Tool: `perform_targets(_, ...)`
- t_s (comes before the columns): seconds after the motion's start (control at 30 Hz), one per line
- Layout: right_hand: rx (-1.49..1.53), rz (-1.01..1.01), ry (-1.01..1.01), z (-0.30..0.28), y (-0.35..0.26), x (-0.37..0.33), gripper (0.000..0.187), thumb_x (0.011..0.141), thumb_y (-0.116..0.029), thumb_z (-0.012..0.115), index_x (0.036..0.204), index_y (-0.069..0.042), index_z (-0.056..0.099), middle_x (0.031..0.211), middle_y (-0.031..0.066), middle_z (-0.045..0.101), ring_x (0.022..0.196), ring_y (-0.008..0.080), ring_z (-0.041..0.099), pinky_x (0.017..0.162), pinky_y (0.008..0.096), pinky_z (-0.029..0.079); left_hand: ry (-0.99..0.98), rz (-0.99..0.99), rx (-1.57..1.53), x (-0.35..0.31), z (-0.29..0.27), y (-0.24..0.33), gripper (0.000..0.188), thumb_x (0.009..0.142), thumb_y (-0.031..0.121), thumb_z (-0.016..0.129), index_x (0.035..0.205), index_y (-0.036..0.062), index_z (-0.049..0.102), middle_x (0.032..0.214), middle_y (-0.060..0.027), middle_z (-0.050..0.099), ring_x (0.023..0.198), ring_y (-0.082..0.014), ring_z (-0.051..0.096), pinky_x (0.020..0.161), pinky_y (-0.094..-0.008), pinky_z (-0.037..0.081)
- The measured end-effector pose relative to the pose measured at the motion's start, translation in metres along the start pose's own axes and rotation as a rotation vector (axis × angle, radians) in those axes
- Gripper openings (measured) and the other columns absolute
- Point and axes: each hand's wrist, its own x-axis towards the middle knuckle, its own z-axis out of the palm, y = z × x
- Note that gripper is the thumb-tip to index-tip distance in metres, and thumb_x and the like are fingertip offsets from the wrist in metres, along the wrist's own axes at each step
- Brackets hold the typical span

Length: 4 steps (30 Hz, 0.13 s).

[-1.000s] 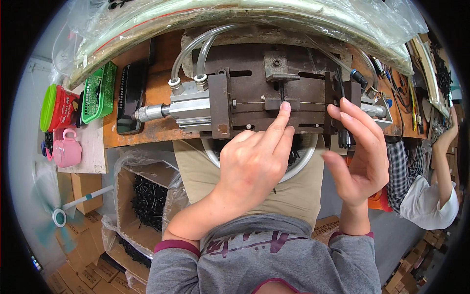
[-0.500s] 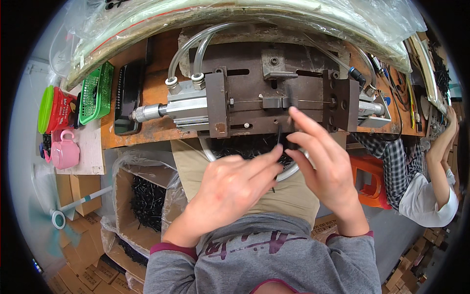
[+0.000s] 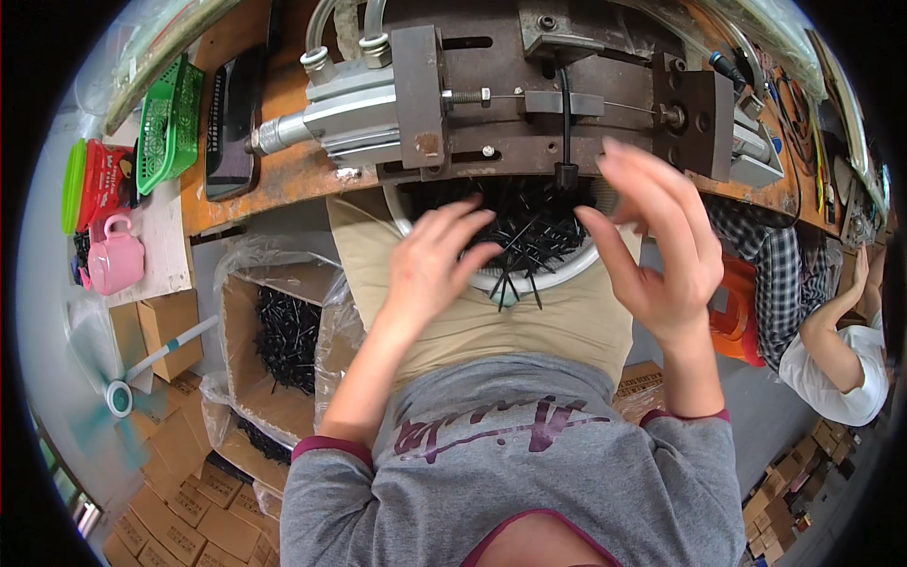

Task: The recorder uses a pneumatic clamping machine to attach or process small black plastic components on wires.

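A thin black plastic rod with a thicker end (image 3: 566, 132) lies across the small metal block (image 3: 539, 102) in the middle of the brown steel fixture (image 3: 510, 134), its thick end toward me. My right hand (image 3: 666, 241) is just right of that end, thumb and fingers spread, with nothing seen between them. A white-rimmed basin (image 3: 557, 278) sits at my lap below the fixture, heaped with black rods (image 3: 529, 231). Over its left side is my left hand (image 3: 430, 260), fingers apart and near the rods; no held piece shows.
Silver air cylinders (image 3: 354, 111) with clear hoses flank the fixture. Left on the bench are a black tray (image 3: 231, 128), a green basket (image 3: 170, 123) and a pink cup (image 3: 117, 255). A plastic-lined carton (image 3: 241, 354) of black parts stands lower left. Another person's arm (image 3: 831, 331) shows at right.
My hands, close together before, have moved apart, the left to the basin. A black rod now lies across the fixture's block. The view has tilted down, so the bench sits higher.
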Motion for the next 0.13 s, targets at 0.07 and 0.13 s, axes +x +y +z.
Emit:
perform_targets(0.07, -0.028, -0.030, 0.035, 0.009, 0.010, -0.032, 0.025, 0.072, 0.000, 0.080, 0.094, -0.002, 0.070, 0.086, 0.0098, 0.068, 0.074, 0.0243, 0.069, 0.063, 0.0298, 0.056, 0.096, -0.116, 0.118, -0.013, 0.002, -0.028, 0.035, 0.079, 0.022, 0.079, 0.111, 0.0092, 0.071, 0.120, -0.0111, 0.066, 0.110, -0.0294, 0.062, 0.088, -0.0364, 0.053)
perform_targets(0.13, -0.095, -0.039, -0.192, 0.030, 0.025, -0.077, 0.015, 0.078, -0.004, 0.075, 0.091, -0.008, 0.071, 0.085, 0.0065, 0.068, 0.074, 0.0239, 0.068, 0.063, 0.0314, 0.056, 0.093, -0.380, 0.159, -0.018, -0.001, -0.044, 0.033, 0.082, 0.021, 0.076, 0.112, 0.0099, 0.071, 0.119, -0.0157, 0.066, 0.119, -0.0319, 0.056, 0.098, -0.0377, 0.047)
